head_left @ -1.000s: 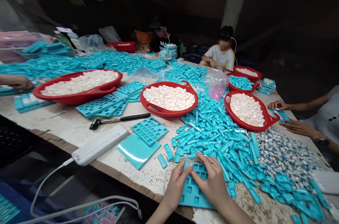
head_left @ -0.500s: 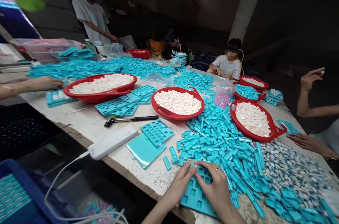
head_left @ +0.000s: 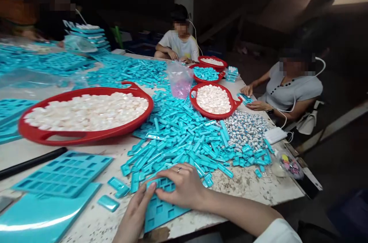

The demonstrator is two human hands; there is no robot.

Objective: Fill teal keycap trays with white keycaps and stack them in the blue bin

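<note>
Low at the table's near edge lies a turquoise plastic plate with rows of square holes [head_left: 161, 209], its far part hidden under my fingers. My left hand [head_left: 137, 206] grips the plate's left side, thumb on top near the upper corner. My right hand [head_left: 184, 185], with a ring on one finger, curves over the plate's far end and holds it there; whether a small part lies beneath its fingertips is hidden. Just left sit two small turquoise bar-shaped pieces [head_left: 108, 203]. Beyond my hands spreads a heap of long turquoise pieces [head_left: 178, 135].
A large red basin of white keycap-like pieces [head_left: 143, 114] stands beyond left, a smaller red basin [head_left: 194, 101] farther right. Another holed plate [head_left: 63, 172] overlaps a smooth turquoise plate [head_left: 37, 212]. Small white-and-blue parts [head_left: 244, 128] lie right. A co-worker [head_left: 293, 82] sits at the right side.
The view has swung to the right and closer, bringing the seated co-worker on the right into view. Both my hands stay on the plate, with little change in grip.
</note>
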